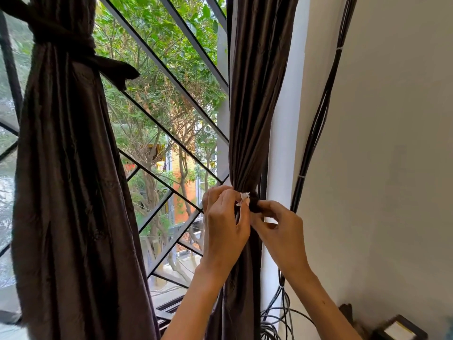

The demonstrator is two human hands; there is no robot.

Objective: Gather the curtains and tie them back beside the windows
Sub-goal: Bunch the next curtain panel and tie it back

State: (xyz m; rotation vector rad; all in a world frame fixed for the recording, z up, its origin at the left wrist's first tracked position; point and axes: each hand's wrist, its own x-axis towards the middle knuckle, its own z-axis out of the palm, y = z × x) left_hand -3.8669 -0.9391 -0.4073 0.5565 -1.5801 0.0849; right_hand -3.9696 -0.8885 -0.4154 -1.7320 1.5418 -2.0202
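Two dark brown curtains hang at the window. The left curtain (71, 168) is gathered and bound by a dark fabric tieback (63, 42) knotted high up. The right curtain (255, 99) is bunched tight beside the window frame. A dark tieback (255, 204) wraps it at hand height, with a small white frayed bit (244, 197) showing. My left hand (224, 222) pinches that white end with curled fingers. My right hand (277, 229) pinches the dark tieback from the right side.
Black cables (318, 123) run down the white wall to the right of the curtain and coil near the floor (274, 322). A dark box (402, 327) sits at the bottom right. Slanted window bars (171, 77) cross the glass between the curtains.
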